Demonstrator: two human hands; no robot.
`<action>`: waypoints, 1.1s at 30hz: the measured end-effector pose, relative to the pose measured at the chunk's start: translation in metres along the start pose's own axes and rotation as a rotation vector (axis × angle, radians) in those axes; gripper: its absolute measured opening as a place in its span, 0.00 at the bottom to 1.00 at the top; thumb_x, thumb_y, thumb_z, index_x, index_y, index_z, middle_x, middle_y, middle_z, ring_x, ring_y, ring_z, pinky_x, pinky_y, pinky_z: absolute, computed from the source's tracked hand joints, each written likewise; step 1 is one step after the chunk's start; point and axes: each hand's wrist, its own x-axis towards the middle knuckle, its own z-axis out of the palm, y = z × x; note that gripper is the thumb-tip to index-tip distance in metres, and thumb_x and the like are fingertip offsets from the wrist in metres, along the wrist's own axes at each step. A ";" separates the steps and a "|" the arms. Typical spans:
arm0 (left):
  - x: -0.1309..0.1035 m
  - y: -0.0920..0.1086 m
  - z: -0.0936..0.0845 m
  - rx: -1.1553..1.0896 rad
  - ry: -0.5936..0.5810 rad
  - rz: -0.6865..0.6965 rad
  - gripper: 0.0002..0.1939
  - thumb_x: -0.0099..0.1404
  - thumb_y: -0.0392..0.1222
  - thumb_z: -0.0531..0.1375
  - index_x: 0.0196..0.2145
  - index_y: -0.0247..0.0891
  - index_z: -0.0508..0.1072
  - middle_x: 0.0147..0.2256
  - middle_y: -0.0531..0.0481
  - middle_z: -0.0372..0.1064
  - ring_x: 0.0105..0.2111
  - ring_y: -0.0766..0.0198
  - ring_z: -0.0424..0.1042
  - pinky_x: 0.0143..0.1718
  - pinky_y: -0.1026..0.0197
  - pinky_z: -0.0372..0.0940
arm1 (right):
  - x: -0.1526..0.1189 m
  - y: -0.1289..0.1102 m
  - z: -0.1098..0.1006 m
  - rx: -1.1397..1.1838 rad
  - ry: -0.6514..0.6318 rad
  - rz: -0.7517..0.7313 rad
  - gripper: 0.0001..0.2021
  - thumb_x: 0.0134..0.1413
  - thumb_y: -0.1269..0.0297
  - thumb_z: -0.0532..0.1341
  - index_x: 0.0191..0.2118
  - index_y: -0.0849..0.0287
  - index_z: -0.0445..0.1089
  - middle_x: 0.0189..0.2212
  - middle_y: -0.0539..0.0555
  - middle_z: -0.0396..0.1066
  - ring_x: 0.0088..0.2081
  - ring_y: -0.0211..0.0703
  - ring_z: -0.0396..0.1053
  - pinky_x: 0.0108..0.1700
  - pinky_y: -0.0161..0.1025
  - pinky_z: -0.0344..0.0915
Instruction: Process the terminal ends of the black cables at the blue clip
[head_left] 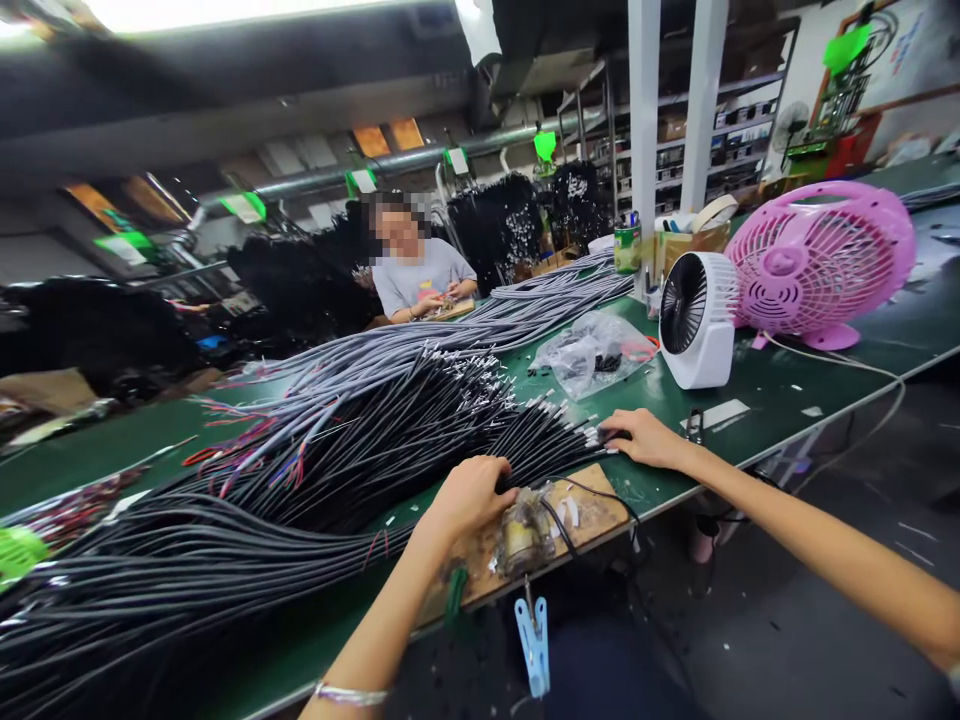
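A thick bundle of black cables (420, 425) with white stripped ends lies across the bench in front of me. My left hand (474, 490) is at the near side of the bundle, fingers curled over and closed on black cables, just behind a small motor-like device (523, 535) on a wooden board (600, 497). Farther right, my right hand (641, 438) pinches a black cable at the tips of the bundle, close to the white ends. Its fingertips partly hide what they hold. A light-blue clothes peg (532, 645) hangs from the device at the board's front edge.
Grey cables (360, 365) run behind the black ones. A plastic bag (592, 355) with small black parts, a white fan (697, 320) and a pink fan (817, 260) stand to the right. Across the bench (885, 390) sits a person (420, 275) working with both hands.
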 end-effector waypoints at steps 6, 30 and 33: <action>-0.012 0.006 0.000 0.030 -0.003 0.038 0.10 0.66 0.40 0.55 0.44 0.40 0.70 0.41 0.44 0.71 0.43 0.54 0.71 0.43 0.57 0.64 | 0.012 0.008 -0.003 0.111 -0.036 -0.021 0.23 0.48 0.73 0.63 0.53 0.61 0.68 0.42 0.59 0.77 0.39 0.49 0.74 0.45 0.41 0.66; -0.014 0.002 0.022 -0.210 0.395 -0.240 0.02 0.64 0.38 0.53 0.36 0.38 0.63 0.23 0.51 0.67 0.24 0.56 0.71 0.28 0.59 0.63 | 0.040 0.005 0.016 0.383 0.231 0.134 0.16 0.50 0.72 0.60 0.46 0.60 0.68 0.32 0.54 0.78 0.32 0.45 0.75 0.35 0.41 0.73; -0.019 0.002 0.023 -0.352 0.632 -0.379 0.05 0.67 0.42 0.52 0.36 0.39 0.61 0.21 0.55 0.65 0.20 0.62 0.68 0.24 0.63 0.59 | 0.032 -0.016 0.013 0.303 0.375 0.111 0.17 0.57 0.66 0.56 0.52 0.62 0.64 0.40 0.62 0.75 0.41 0.52 0.73 0.46 0.52 0.68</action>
